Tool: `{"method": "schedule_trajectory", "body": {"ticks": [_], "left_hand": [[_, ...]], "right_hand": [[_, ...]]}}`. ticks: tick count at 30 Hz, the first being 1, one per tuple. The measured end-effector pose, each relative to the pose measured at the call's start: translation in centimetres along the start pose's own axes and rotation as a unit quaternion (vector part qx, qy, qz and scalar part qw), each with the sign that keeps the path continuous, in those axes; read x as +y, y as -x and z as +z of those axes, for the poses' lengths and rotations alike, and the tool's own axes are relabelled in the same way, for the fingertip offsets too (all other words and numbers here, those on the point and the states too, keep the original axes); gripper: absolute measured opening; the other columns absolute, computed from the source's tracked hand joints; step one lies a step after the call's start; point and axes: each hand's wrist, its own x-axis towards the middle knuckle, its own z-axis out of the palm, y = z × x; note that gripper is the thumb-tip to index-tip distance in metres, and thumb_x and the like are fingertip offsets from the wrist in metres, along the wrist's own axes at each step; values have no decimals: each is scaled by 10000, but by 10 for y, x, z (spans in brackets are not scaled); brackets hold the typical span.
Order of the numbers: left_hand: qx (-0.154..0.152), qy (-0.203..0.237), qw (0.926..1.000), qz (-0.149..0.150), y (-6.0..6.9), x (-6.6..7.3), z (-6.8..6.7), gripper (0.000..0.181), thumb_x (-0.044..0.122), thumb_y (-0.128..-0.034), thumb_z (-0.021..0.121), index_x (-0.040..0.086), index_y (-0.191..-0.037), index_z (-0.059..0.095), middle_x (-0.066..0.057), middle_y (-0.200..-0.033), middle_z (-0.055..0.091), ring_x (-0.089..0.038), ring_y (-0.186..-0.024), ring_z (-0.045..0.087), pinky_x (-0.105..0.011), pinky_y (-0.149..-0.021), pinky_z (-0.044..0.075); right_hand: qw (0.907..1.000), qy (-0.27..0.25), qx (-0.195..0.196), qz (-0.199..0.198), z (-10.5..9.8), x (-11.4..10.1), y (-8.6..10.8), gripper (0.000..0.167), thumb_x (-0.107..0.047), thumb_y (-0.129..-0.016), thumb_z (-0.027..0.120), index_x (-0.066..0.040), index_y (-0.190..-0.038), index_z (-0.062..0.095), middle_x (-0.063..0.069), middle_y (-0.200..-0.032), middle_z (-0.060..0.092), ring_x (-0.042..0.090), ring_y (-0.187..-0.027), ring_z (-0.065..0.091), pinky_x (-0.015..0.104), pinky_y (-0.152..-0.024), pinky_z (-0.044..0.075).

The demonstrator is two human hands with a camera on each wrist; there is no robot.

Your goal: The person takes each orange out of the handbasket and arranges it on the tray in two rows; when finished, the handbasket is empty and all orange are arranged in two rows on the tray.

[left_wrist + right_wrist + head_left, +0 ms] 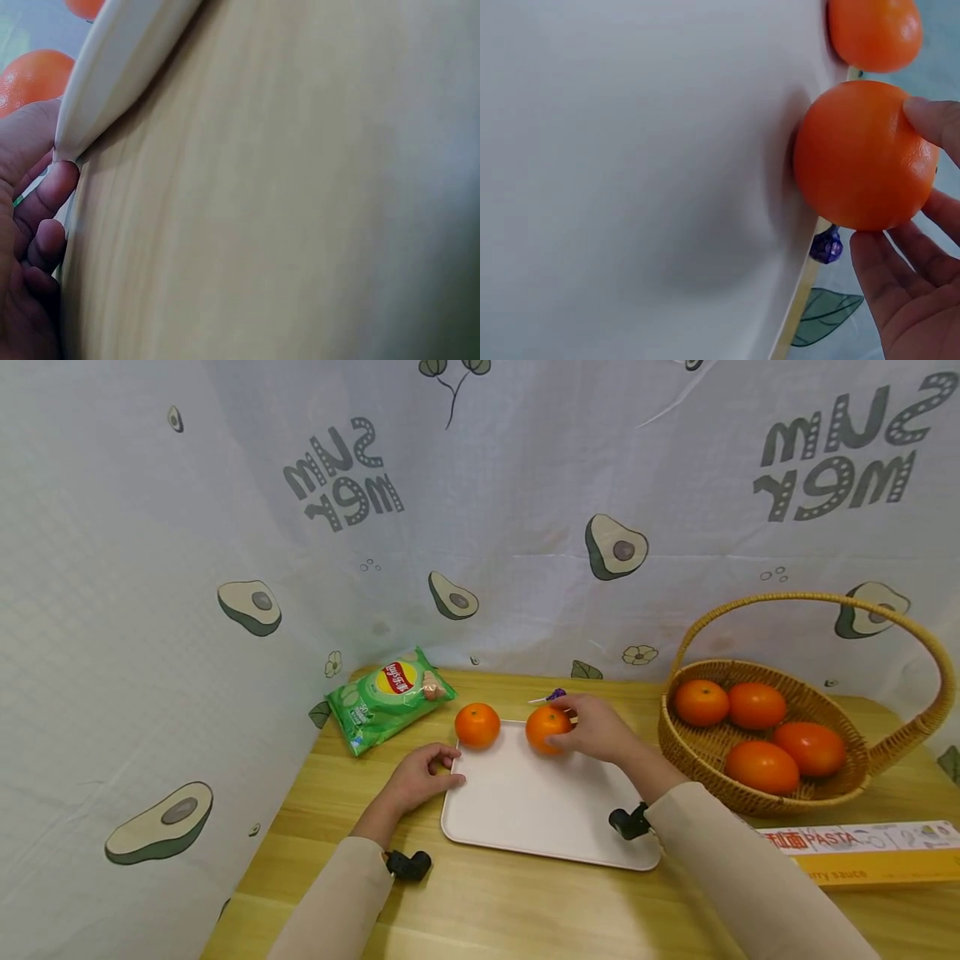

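My right hand (596, 727) grips an orange (547, 729) over the far part of a pale rectangular tray (540, 810). In the right wrist view, the thumb and fingertips touch the sides of this orange (864, 154). A second orange (477, 726) sits at the tray's far left corner. With thumb and fingers, my left hand (420, 779) pinches the tray's left rim; the left wrist view shows the rim (112, 75) between thumb and forefinger, its other fingers curled. Just behind the tray lies a lollipop (556, 694) with a purple wrapper, partly beside the right hand.
A green chip bag (390, 697) lies at the back left. On the right stands a wicker basket (682, 760) with a tall handle and several orange fruits (761, 767). In front of it are a pasta box (862, 837) and a yellow sauce box (877, 870). A printed cloth (525, 568) hangs behind.
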Motion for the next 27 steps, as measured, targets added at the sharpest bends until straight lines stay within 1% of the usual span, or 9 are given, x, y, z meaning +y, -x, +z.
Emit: {"method": "schedule_trajectory", "body": {"ticks": [3, 7, 12, 17, 20, 27], "left_hand": [[14, 26, 10000, -4, 0, 0, 0, 330, 254, -854, 834, 175, -1151, 712, 15, -1018, 638, -165, -857, 489, -280, -761, 400], [13, 40, 10000, -1, 1, 0, -1, 333, 252, -855, 833, 172, -1154, 712, 11, -1022, 640, -170, -862, 489, -283, -766, 398], [48, 27, 10000, 35, 0, -3, 0, 337, 255, -853, 835, 164, -1152, 710, 7, -1020, 639, -169, -858, 483, -280, -756, 392], [54, 44, 10000, 36, 1, -1, -1, 332, 253, -852, 835, 169, -1149, 713, 7, -1018, 643, -174, -858, 486, -285, -761, 394], [61, 34, 10000, 50, 1, 0, -1, 330, 254, -853, 833, 169, -1148, 714, 8, -1016, 643, -171, -856, 486, -282, -758, 394], [24, 66, 9999, 124, 1, -1, 0, 337, 247, -849, 834, 160, -1152, 713, 3, -1016, 655, -164, -842, 489, -270, -749, 394]], "right_hand": [[10000, -25, -39, 34, 1, -2, -1, 641, -262, -831, 836, -9, -1373, 605, 207, -1300, 647, 385, -1177, 598, 529, -1016, 501], [9998, 85, -98, 153, 3, -3, 0, 661, -279, -835, 829, -32, -1399, 591, 183, -1314, 642, 363, -1195, 589, 516, -1028, 498], [9995, 233, -124, 197, 1, -4, 1, 676, -286, -841, 819, -35, -1418, 574, 191, -1331, 632, 370, -1210, 580, 532, -1046, 484], [9993, 222, -162, 251, 0, -4, 1, 679, -293, -846, 823, -47, -1426, 570, 193, -1332, 626, 371, -1211, 572, 541, -1052, 476], [9994, 177, -156, 251, 0, -4, 2, 678, -291, -846, 825, -51, -1427, 570, 192, -1333, 624, 371, -1215, 568, 543, -1053, 475], [9993, 294, -125, 169, 0, -2, 3, 688, -299, -843, 824, -52, -1431, 567, 191, -1319, 627, 368, -1202, 578, 534, -1034, 483]]}}
